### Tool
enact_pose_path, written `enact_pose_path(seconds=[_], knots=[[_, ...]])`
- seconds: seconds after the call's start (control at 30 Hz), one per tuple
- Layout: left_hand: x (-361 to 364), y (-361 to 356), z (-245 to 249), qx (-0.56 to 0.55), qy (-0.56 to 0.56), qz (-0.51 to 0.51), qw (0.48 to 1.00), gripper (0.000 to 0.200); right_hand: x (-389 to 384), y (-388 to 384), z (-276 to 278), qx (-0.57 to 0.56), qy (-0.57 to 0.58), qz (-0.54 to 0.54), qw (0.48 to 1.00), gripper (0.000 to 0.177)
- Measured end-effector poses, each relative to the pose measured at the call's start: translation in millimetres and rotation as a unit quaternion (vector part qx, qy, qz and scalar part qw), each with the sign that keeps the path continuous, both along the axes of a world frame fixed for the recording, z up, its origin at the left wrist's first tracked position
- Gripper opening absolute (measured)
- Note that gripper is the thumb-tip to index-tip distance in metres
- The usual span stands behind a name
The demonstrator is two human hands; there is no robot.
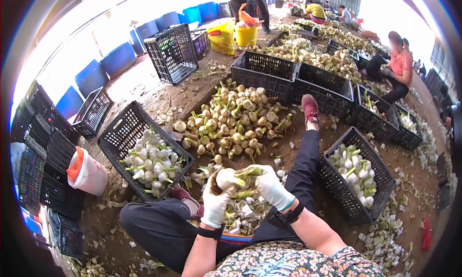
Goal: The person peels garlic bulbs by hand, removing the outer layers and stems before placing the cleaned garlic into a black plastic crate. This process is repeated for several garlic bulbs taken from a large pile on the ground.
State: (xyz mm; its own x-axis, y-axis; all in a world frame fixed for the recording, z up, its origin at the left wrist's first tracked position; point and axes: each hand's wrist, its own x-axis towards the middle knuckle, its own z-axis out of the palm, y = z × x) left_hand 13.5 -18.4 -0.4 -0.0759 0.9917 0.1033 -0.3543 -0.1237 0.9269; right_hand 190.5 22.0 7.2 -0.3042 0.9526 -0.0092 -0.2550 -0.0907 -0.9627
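In white gloves with dirty fingertips, both my hands meet over my lap. My left hand (pixel 214 202) is closed around a pale garlic bulb (pixel 225 179). My right hand (pixel 273 186) is closed on the greenish stem and outer skin (pixel 246 175) at the bulb's side; its fingertips are partly hidden. Beneath my hands lie peeled skins and cut scraps (pixel 240 214). Just beyond is a heap of brownish, untrimmed garlic (pixel 236 116). Cleaned white bulbs with short green stems fill part of a black crate (pixel 107 141) on my left and another crate (pixel 332 193) on my right.
Black crates (pixel 264 80) stand behind the heap. A white bucket (pixel 91 176) and stacked crates (pixel 55 190) are at far left. Yellow bucket (pixel 246 35) and bag (pixel 221 36) sit farther back. A person in a pink top (pixel 403 68) sits at right; others are beyond.
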Motion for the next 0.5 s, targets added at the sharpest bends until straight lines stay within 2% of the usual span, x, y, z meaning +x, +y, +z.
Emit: enact_pose_path(seconds=[0.07, 0.1, 0.13, 0.17, 0.2, 0.23, 0.27, 0.3, 0.33, 0.37, 0.4, 0.47, 0.5], knots=[[-9, 1, 0, -0.001, -0.113, -0.063, 0.992, 0.074, 2, 3, 4, -0.073, 0.22, -0.036, 0.972, 0.031], [-10, -1, 1, -0.004, -0.142, -0.087, 0.986, 0.073, 4, 9, 8, -0.094, 0.232, -0.045, 0.967, 0.024], [-10, -4, 9, -0.002, -0.141, -0.085, 0.986, 0.073, 20, 13, -25, -0.09, 0.169, -0.075, 0.979, 0.025], [-10, -7, 16, -0.012, -0.159, -0.091, 0.983, 0.073, 27, 26, -41, -0.091, -0.035, -0.054, 0.994, 0.028], [-10, -8, 20, -0.022, -0.177, -0.098, 0.979, 0.073, 30, 37, -46, -0.088, -0.239, -0.031, 0.967, 0.031], [-12, -8, 18, -0.032, -0.185, -0.099, 0.977, 0.072, 22, 24, -8, 0.071, -0.487, -0.02, 0.87, 0.037], [-14, -6, 12, -0.034, -0.186, -0.099, 0.977, 0.072, 13, 17, -20, 0.293, -0.517, -0.175, 0.785, 0.044], [-15, -2, 4, -0.027, -0.122, -0.081, 0.989, 0.073, 16, 15, -27, 0.245, -0.416, -0.127, 0.866, 0.044], [-15, -1, -2, -0.019, -0.057, -0.061, 0.996, 0.073, 7, 6, 10, 0.193, -0.307, -0.076, 0.929, 0.045], [-11, -2, 5, -0.009, -0.016, -0.054, 0.998, 0.073, 0, 2, 29, 0.15, -0.262, -0.025, 0.953, 0.037], [-9, -3, 5, -0.01, -0.017, -0.056, 0.998, 0.073, 0, -2, 44, 0.243, -0.302, -0.001, 0.922, 0.029], [-7, -4, 6, -0.019, 0.051, -0.058, 0.997, 0.072, -6, -2, 57, 0.33, -0.391, 0.022, 0.859, 0.023], [-7, -3, 3, 0.002, 0.081, -0.049, 0.996, 0.074, -8, 0, 57, 0.329, -0.391, 0.02, 0.859, 0.023]])
